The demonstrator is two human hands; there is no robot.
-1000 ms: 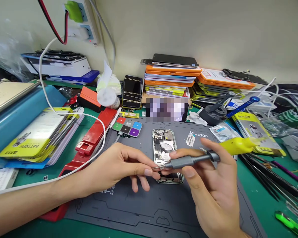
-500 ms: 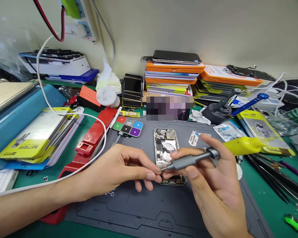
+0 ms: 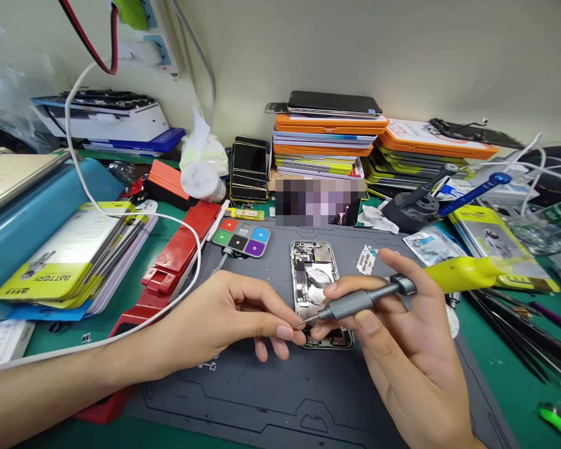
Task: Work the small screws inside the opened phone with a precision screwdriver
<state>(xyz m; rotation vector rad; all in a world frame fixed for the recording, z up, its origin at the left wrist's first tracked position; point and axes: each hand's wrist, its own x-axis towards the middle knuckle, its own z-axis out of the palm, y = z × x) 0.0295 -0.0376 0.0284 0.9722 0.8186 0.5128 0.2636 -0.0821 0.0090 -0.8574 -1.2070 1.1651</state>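
Note:
My right hand (image 3: 414, 355) grips a grey precision screwdriver (image 3: 355, 304) at a slant, its cap against the base of the forefinger. The thin metal bit points left and reaches the fingertips of my left hand (image 3: 243, 312). Thumb and forefinger of that hand are pinched together at the bit; anything tiny between them is too hidden to name. Below and behind the hands, an opened smartphone (image 3: 325, 254) lies on a grey work mat (image 3: 262, 399), its inner parts exposed. My fingers and the screwdriver cover part of its lower half.
A coloured-square pad (image 3: 242, 239) lies left of the phone, beside a long red tool (image 3: 182, 249). Yellow battery packs (image 3: 60, 255) are stacked at left. Behind stand piled orange cases (image 3: 330, 125) and a screwdriver holder (image 3: 409, 209). A yellow bottle (image 3: 467, 272) and tweezers (image 3: 505, 337) lie right.
The bit stays at my left fingertips. My right hand and the screwdriver have shifted very slightly right. Otherwise the hands hold nearly the same pose.

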